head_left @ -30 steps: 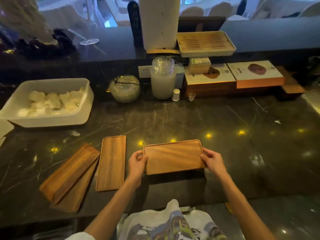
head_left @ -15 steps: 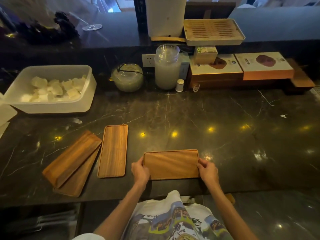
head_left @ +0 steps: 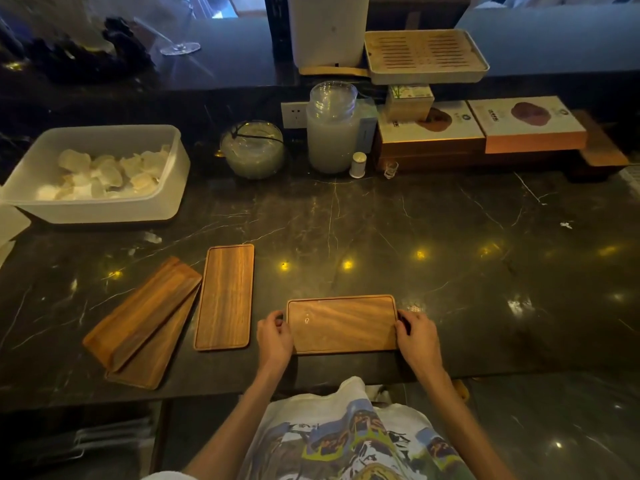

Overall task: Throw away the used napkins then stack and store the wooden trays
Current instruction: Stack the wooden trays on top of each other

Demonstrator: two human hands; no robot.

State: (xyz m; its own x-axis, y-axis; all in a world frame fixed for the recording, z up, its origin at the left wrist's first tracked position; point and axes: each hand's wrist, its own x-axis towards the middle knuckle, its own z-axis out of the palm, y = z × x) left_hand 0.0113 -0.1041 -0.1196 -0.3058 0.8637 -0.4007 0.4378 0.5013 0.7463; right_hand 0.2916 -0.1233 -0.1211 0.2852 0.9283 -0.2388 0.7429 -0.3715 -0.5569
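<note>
A wide wooden tray (head_left: 341,323) lies crosswise near the front edge of the dark marble counter (head_left: 450,244). My left hand (head_left: 275,336) grips its left end and my right hand (head_left: 417,336) grips its right end. A narrow wooden tray (head_left: 225,296) lies lengthwise just to the left. Further left, two narrow trays (head_left: 142,320) rest at an angle, one lying partly on the other. A white plastic tub (head_left: 166,188) at the back left holds several crumpled napkins (head_left: 104,173).
Along the back stand a round glass bowl (head_left: 252,148), a tall glass jar (head_left: 332,128), a small white shaker (head_left: 357,164), flat boxes (head_left: 481,128) and a slatted tray (head_left: 426,55) on the raised ledge. Paper sheets (head_left: 12,225) lie at the far left.
The wide tray has come down from a slight lift and towards me. It now lies flat at the counter's front edge with both hands still at its ends.
</note>
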